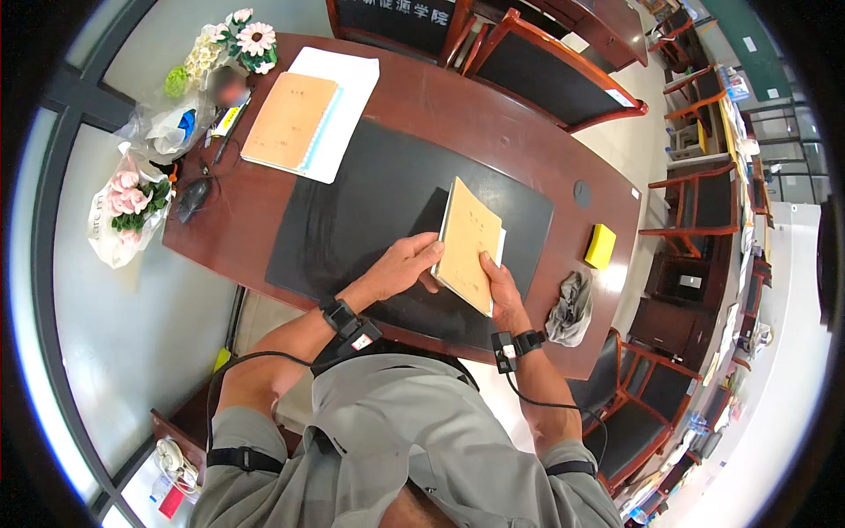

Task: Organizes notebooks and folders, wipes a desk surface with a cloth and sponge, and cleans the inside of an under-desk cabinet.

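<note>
Between both hands I hold a stack of tan-covered notebooks (470,241), tilted above a black desk mat (343,218). My left hand (409,264) grips the stack's left edge, thumb against the side and fingers partly hidden beneath. At the right edge, my right hand (503,290) has its thumb on the top cover and its fingers mostly hidden. The cover bears small writing. Further off at the upper left, another tan notebook (294,119) lies on other books with pale blue edges, over white paper sheets (360,79).
On the dark red wooden desk (422,86) are a black computer mouse (195,198) and wrapped artificial flowers (129,198) at the left. A yellow block (601,246), a crumpled grey cloth (571,310) and a black round disc (581,193) lie at the right. Chairs (554,72) stand beyond the desk.
</note>
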